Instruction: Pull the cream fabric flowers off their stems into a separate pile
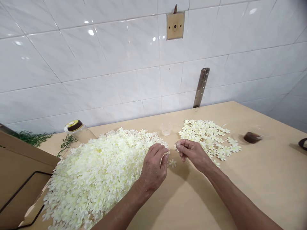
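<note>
A big heap of pale yellow-white artificial flowers (96, 172) spreads over the left of the table. At its right edge is my left hand (154, 164), thumb and fingers curled together; what they hold, if anything, is hidden. My right hand (193, 153) pinches a small white artificial flower (177, 147) between thumb and forefinger, just right of the left hand. A single loose flower (172, 163) lies on the table below the gap between the hands. Beyond the right hand spreads a smaller, flatter group of flowers (203, 129).
A small clear cup (166, 129) stands behind the hands. To the right is a clear container with dark contents (253, 137). A jar with a brown-and-yellow lid (74, 126), green sprigs (31, 139) and a cardboard box (26, 169) are at left. A tiled wall (107, 57) borders the table (263, 179).
</note>
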`<state>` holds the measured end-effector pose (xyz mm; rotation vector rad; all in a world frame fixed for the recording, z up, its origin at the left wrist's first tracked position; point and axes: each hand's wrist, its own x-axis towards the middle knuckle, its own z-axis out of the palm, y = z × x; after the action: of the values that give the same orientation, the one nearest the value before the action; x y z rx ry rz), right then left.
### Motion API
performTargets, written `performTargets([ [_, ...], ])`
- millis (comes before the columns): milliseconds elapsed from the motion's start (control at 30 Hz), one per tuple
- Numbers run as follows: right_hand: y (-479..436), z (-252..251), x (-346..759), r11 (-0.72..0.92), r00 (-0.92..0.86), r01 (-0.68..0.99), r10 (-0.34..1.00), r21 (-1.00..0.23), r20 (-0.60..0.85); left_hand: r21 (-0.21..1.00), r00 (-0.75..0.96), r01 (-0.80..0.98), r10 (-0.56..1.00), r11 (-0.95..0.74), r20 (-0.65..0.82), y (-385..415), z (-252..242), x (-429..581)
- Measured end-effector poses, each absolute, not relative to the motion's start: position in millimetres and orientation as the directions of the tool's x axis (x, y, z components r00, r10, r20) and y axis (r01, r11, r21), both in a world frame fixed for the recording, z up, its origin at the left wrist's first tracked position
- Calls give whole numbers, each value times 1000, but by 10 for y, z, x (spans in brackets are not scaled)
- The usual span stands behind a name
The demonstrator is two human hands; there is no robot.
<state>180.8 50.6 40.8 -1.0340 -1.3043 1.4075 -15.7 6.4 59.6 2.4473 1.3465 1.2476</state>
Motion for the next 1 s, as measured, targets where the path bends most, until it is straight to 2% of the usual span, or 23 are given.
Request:
performTargets([
  [100,487,420,1805,11,-221,-6,975,-1000,12,524,183,639,773,-563,607,50,587,-167],
  [200,461,436,1782,14,-241,-29,970,-999,21,628,121,582,819,-517,561,25,602,-134],
  [267,440,444,1754,-10,-276,-74,961,-997,11,782,51,485,905,-391,421,14,622,-97],
  [333,417,451,1720,-39,-314,-100,949,-994,-6,932,-8,320,983,-173,185,15,642,-61],
  [400,394,455,1686,-54,-336,-112,942,-992,-13,991,-5,130,1000,19,-18,27,658,-34],
  [467,375,457,1658,-42,-342,-112,940,-993,-1,994,33,-10,993,110,-109,41,672,-19],
  [533,362,458,1640,-23,-329,-97,944,-995,11,985,52,-93,988,146,-142,48,685,-12],
  [800,330,451,1605,85,-226,39,971,-996,74,918,94,-305,967,254,-236,73,664,-5],
  [900,284,447,1575,276,-84,217,961,-936,264,929,-15,-294,970,226,-241,94,626,-2],
  [1000,233,450,1533,427,-77,387,898,-818,433,968,-133,-203,975,148,-177,95,581,9],
])
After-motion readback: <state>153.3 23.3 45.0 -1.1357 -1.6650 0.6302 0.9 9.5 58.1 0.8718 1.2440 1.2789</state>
